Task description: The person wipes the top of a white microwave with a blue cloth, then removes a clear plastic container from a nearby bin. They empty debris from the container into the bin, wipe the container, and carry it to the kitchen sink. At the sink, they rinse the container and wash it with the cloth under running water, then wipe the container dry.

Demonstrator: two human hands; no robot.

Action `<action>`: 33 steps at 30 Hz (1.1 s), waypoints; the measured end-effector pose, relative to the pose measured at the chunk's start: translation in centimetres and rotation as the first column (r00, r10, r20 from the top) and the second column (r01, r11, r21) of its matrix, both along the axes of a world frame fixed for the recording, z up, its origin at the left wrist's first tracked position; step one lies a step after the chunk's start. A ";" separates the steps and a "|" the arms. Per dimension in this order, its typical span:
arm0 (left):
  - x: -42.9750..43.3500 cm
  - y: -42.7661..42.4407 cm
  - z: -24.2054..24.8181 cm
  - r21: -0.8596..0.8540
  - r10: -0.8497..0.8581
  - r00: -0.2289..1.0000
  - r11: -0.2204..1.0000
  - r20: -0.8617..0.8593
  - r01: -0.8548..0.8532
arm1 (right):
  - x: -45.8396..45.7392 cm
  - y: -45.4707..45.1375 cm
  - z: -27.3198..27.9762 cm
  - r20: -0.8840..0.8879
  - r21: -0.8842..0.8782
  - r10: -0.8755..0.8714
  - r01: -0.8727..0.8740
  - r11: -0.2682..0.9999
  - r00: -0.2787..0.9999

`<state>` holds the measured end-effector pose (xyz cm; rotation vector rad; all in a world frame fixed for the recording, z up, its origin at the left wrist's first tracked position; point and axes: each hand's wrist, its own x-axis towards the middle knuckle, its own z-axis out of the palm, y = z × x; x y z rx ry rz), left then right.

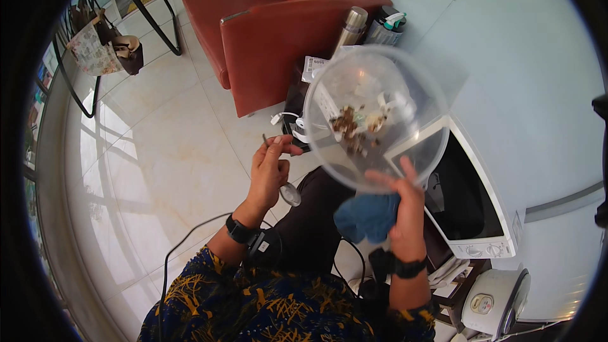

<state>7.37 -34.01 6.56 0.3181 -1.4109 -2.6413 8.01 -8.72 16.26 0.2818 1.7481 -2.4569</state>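
My left hand (273, 164) grips a metal spoon (290, 194). Its thin handle rises above my thumb and the round bowl hangs below the fist. Over on the right, my right hand (406, 199) holds a round, see-through plastic tub (380, 183) by its near rim, with fingers spread against it. A blue cloth (368, 216) hangs from that same hand, beneath the tub. Inside lie brown scraps (349, 126) and some crumpled pale bits (387, 99). Motion blurs the tub and my right fingers.
A white microwave oven (468, 190) stands to the right, with a rice cooker (491, 301) below it. Beyond the tub are a red sofa (280, 52), a steel thermos (352, 26) and a white plug (276, 118). A black cable (167, 256) loops beside my left arm.
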 end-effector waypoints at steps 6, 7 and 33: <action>0.5 -1.2 -1.4 0.029 0.042 0.994 0.999 0.096 -0.044 | -11.1 -3.0 0.3 -0.243 -0.107 -0.266 0.247 0.963 0.933; 0.6 -1.2 -1.8 0.028 0.039 0.994 0.999 0.103 -0.042 | -12.5 -3.1 -0.2 -0.261 -0.073 -0.304 0.295 0.953 0.916; -6.0 0.0 -3.6 -0.705 -0.204 0.961 0.709 -0.187 0.013 | -22.0 -1.9 -3.4 -0.473 0.305 -0.524 0.690 0.657 0.708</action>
